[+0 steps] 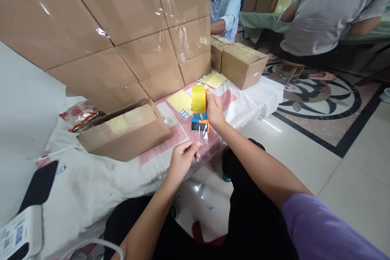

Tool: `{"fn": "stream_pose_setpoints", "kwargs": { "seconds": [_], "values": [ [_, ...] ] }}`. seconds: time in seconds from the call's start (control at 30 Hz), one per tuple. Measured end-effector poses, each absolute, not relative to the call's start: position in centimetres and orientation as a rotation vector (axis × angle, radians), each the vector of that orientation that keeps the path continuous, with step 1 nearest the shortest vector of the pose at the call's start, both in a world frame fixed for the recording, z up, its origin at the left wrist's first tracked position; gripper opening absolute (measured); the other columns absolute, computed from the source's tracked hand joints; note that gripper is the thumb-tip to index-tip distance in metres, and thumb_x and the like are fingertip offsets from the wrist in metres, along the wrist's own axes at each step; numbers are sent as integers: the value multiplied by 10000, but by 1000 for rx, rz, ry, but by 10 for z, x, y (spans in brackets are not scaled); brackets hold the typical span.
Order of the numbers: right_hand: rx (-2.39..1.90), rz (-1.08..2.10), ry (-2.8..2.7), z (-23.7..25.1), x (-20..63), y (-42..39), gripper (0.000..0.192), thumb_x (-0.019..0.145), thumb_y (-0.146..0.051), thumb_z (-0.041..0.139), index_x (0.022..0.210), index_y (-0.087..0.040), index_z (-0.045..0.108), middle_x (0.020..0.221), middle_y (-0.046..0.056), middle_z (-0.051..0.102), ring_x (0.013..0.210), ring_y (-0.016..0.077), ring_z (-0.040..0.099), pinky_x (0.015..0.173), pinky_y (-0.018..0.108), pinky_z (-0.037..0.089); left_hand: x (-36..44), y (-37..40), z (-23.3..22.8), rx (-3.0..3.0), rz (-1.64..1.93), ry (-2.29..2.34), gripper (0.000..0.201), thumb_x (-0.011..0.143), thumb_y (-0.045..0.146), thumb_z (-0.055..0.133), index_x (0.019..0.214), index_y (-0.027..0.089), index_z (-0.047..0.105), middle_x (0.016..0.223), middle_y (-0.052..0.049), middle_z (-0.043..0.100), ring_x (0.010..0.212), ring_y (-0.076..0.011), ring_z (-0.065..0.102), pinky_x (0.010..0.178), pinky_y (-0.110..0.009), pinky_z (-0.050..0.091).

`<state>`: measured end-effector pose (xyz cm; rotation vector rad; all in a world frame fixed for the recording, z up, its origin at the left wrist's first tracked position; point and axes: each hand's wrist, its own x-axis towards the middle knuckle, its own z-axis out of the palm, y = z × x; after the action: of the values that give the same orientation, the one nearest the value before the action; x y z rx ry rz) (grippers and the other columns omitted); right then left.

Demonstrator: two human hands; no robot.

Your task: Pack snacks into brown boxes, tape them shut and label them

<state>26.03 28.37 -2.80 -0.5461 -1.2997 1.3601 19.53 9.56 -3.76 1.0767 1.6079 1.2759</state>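
My right hand (215, 108) is closed around a tape dispenser (199, 125), blue and orange with a yellow roll of tape (198, 98) on it. From the dispenser a clear strip of tape (204, 140) hangs down. Its free end is pinched between the fingers of my left hand (183, 158), just below the dispenser. Both hands are in front of the table's near edge. To the left of them, a cardboard box (131, 134) lies on the cloth. Behind the dispenser rests a yellow printed sheet (180, 103), partly hidden by the roll.
Taped cardboard boxes (122, 12) are stacked like a wall along the back. Another carton (243, 65) and a second yellow sheet (215, 80) are at the right end. Shiny packets (81, 115) lie left. A label printer (21, 233) stands lower left. Other people sit beyond.
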Motion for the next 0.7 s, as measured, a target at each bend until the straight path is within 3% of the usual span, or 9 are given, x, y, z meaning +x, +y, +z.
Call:
{"fn": "stream_pose_setpoints", "kwargs": {
  "seconds": [0.17, 0.37, 0.5, 0.6, 0.7],
  "values": [
    [-514, 1447, -1168, -28, 264, 272, 445, 902, -641, 521, 750, -222, 515, 722, 3, 569, 801, 185, 622, 693, 309, 556, 187, 96, -34, 955, 1096, 1464, 377, 798, 515, 719, 845, 140, 729, 583, 2, 626, 439, -105, 522, 508, -249, 412],
    [-436, 1404, -1147, -19, 260, 251, 443, 924, -631, 501, 774, -215, 516, 731, 1, 554, 761, 166, 611, 646, 280, 537, 157, 91, -27, 946, 824, 1385, 571, 744, 510, 792, 1155, 122, 715, 663, -59, 720, 464, -125, 589, 503, -242, 424],
    [-454, 1352, -1141, -11, 261, 252, 449, 959, -641, 413, 871, -219, 541, 786, 23, 589, 803, 188, 637, 657, 302, 548, 140, 84, -22, 1076, 602, 1377, 461, 769, 435, 779, 1130, 151, 743, 743, -79, 757, 504, -144, 639, 562, -263, 481],
    [-451, 1355, -1224, -7, 267, 251, 477, 943, -671, 423, 855, -221, 556, 756, 22, 585, 796, 194, 634, 671, 309, 550, 133, 82, -16, 1159, 875, 1633, 374, 784, 452, 751, 981, 133, 759, 753, -83, 749, 513, -156, 650, 512, -251, 477],
    [-408, 1424, -1352, -8, 273, 234, 512, 924, -696, 452, 779, -218, 567, 704, 16, 572, 759, 190, 613, 663, 307, 539, 132, 82, -9, 1186, 1482, 1828, 554, 756, 472, 782, 1199, 157, 680, 1091, -141, 745, 747, -214, 730, 502, -237, 503]
  ]
}}
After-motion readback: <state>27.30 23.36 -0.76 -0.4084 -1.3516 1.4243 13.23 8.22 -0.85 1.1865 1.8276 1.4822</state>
